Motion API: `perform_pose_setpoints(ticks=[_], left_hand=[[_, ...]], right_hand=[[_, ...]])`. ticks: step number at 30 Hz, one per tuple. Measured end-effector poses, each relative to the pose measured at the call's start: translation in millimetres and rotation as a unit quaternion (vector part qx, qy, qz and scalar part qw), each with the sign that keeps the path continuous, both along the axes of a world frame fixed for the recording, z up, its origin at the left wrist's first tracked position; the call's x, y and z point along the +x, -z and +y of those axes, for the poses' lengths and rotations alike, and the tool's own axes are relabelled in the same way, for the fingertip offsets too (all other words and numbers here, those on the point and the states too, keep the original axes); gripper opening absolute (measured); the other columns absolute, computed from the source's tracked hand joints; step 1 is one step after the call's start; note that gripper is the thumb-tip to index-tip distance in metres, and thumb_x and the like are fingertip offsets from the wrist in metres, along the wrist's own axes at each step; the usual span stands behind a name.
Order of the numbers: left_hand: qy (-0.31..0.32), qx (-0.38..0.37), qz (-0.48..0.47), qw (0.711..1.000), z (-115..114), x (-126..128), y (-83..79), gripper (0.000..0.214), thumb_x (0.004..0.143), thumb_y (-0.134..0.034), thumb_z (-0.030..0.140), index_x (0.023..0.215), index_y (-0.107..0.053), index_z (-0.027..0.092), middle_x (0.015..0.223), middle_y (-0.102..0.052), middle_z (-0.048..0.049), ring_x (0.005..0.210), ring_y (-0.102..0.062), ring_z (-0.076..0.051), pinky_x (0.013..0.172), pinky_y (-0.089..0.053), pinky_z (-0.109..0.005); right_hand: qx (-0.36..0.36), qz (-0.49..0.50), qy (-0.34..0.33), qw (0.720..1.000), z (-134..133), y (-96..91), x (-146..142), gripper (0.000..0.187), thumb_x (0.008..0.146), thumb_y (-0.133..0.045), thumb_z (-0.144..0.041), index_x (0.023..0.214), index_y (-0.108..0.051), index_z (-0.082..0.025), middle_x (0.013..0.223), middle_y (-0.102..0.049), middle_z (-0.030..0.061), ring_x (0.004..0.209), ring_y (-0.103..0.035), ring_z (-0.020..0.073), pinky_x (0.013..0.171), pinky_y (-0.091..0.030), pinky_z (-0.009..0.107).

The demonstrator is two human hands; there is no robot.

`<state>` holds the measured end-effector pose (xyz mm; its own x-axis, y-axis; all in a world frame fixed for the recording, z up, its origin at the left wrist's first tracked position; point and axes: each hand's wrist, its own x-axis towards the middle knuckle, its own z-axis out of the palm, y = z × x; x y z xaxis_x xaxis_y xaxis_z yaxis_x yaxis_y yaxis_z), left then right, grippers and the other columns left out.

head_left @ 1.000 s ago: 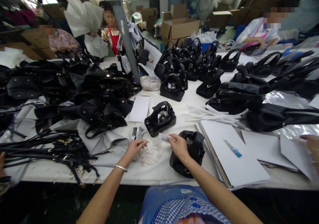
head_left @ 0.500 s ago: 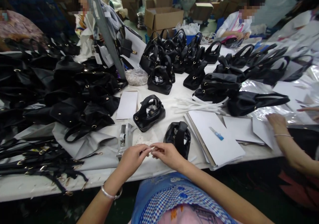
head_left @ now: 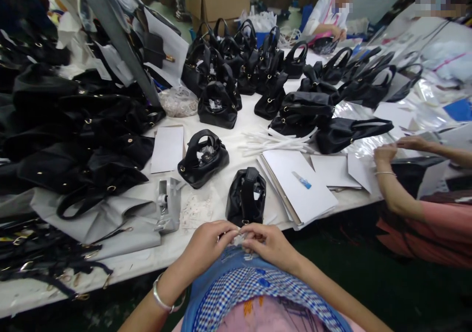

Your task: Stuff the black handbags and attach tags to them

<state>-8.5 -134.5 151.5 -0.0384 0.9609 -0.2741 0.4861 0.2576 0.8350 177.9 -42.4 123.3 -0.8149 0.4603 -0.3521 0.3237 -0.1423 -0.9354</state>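
My left hand (head_left: 206, 247) and my right hand (head_left: 271, 245) meet at the table's front edge, just over my lap. Both pinch a small whitish item (head_left: 239, 238) between their fingertips; it is too small to name. A small black handbag (head_left: 245, 197) stands right behind my hands. A second black handbag (head_left: 202, 159) with paper inside lies further back. A sheet of small stickers (head_left: 194, 210) and a tape dispenser (head_left: 166, 204) sit to the left of my hands.
Piles of black handbags (head_left: 84, 125) cover the left and far side of the white table (head_left: 155, 258). White sheets with a blue cutter (head_left: 302, 180) lie to the right. A co-worker's hands (head_left: 385, 152) handle paper at the right. Black straps (head_left: 37, 253) lie at front left.
My hands drew back from the table towards my lap and came together on the small item. The view swung left and down. The co-worker's hands moved further into view.
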Motion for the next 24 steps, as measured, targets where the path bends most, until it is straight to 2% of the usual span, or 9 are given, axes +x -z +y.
perform_pose_setpoints(ticks=[4,7,10,15,19,22,24], left_hand=[[-0.028,-0.016,-0.041,0.999,1.8,7.6,1.4,0.028,0.093,-0.048,0.035,0.083,-0.070,0.020,0.076,-0.069,0.0002,0.074,-0.063,-0.015,0.071,-0.042,-0.023],[-0.024,-0.020,-0.077,0.997,5.7,22.9,1.5,0.029,0.092,-0.049,0.035,0.080,-0.070,0.020,0.074,-0.069,0.0005,0.073,-0.062,-0.014,0.070,-0.042,-0.022],[-0.046,-0.028,-0.095,0.994,9.3,40.1,2.0,0.029,0.091,-0.050,0.036,0.081,-0.071,0.019,0.072,-0.067,0.0002,0.071,-0.061,-0.015,0.069,-0.042,-0.022],[-0.096,-0.055,-0.128,0.986,10.5,65.2,2.3,0.032,0.090,-0.052,0.041,0.080,-0.071,0.017,0.070,-0.065,-0.0008,0.067,-0.057,-0.014,0.064,-0.042,-0.022],[-0.122,-0.068,-0.136,0.981,14.2,85.8,4.0,0.033,0.088,-0.053,0.043,0.081,-0.070,0.016,0.069,-0.064,-0.0010,0.064,-0.054,-0.014,0.062,-0.042,-0.022],[-0.165,-0.060,-0.128,0.976,15.6,96.3,16.2,0.032,0.086,-0.055,0.044,0.086,-0.070,0.016,0.073,-0.065,-0.0023,0.065,-0.056,-0.014,0.063,-0.044,-0.023],[-0.243,-0.050,-0.125,0.960,13.1,99.2,32.2,0.033,0.084,-0.058,0.045,0.092,-0.069,0.016,0.078,-0.067,-0.0041,0.069,-0.058,-0.015,0.063,-0.046,-0.024]], right_hand=[[0.051,-0.036,0.047,0.997,3.3,-9.4,19.8,0.021,0.087,-0.059,-0.034,0.095,-0.071,-0.018,0.076,-0.069,0.0026,0.067,-0.063,0.0139,0.064,-0.049,0.024],[0.107,-0.059,0.073,0.990,6.6,-11.8,30.4,0.021,0.084,-0.064,-0.035,0.093,-0.073,-0.019,0.075,-0.066,0.0022,0.064,-0.057,0.0125,0.058,-0.043,0.022],[0.141,-0.055,0.081,0.985,13.8,-12.5,39.8,0.020,0.084,-0.064,-0.036,0.086,-0.075,-0.019,0.069,-0.059,0.0006,0.061,-0.050,0.0110,0.057,-0.037,0.023],[0.108,-0.027,0.082,0.990,25.4,-12.9,58.5,0.019,0.083,-0.065,-0.034,0.086,-0.076,-0.019,0.068,-0.059,-0.0001,0.061,-0.049,0.0105,0.059,-0.037,0.023],[0.094,-0.003,0.094,0.991,30.0,-4.5,74.6,0.018,0.083,-0.065,-0.034,0.087,-0.076,-0.020,0.068,-0.061,-0.0003,0.062,-0.051,0.0111,0.060,-0.038,0.023],[0.107,-0.001,0.111,0.988,36.8,6.6,85.8,0.021,0.084,-0.063,-0.037,0.089,-0.076,-0.021,0.061,-0.057,-0.0016,0.058,-0.049,0.0115,0.057,-0.037,0.023],[0.138,0.007,0.117,0.983,43.6,13.8,90.2,0.023,0.085,-0.062,-0.038,0.091,-0.075,-0.020,0.059,-0.055,-0.0018,0.056,-0.048,0.0119,0.056,-0.036,0.023]])
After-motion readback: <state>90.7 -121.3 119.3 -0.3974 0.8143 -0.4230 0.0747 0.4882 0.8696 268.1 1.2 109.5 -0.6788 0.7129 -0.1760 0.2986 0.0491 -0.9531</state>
